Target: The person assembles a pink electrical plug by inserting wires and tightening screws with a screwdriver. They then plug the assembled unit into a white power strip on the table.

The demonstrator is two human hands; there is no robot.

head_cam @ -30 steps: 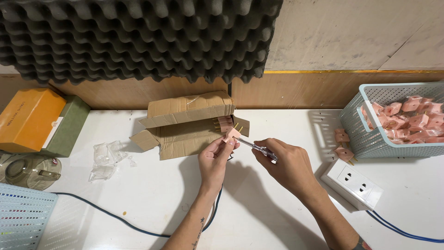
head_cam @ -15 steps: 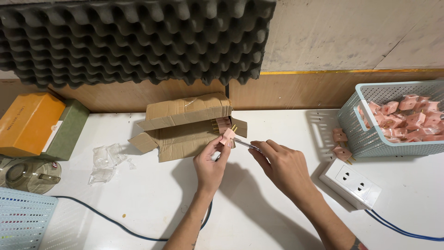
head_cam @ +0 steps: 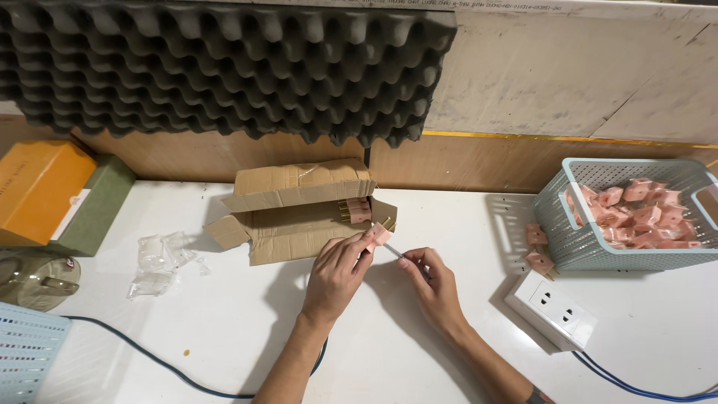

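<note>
Head camera looks down at a white tabletop (head_cam: 224, 322) where both my hands work close together. The pink plug (head_cam: 379, 236) is a small plastic piece of pale pink colour, with thin metal pins at one side. It is just in front of the open cardboard box (head_cam: 299, 213), a little above the tabletop.

My left hand (head_cam: 336, 277) pinches the pink plug between the thumb and the first fingers; the other fingers are curled loosely, so the hand is closed around this piece only. My right hand (head_cam: 434, 288) is also closed, the fingers bent around a thin metal tool (head_cam: 395, 251). The tip of the tool points at the plug and seems to touch it, but I cannot tell exactly.

Inside the box more pink plugs (head_cam: 357, 210) lie in a row. At the right side a pale blue basket (head_cam: 576, 239) holds many such pieces, and a white power strip (head_cam: 552, 309) lies near it. A dark cable (head_cam: 149, 355) runs over the tabletop under my left arm.
</note>
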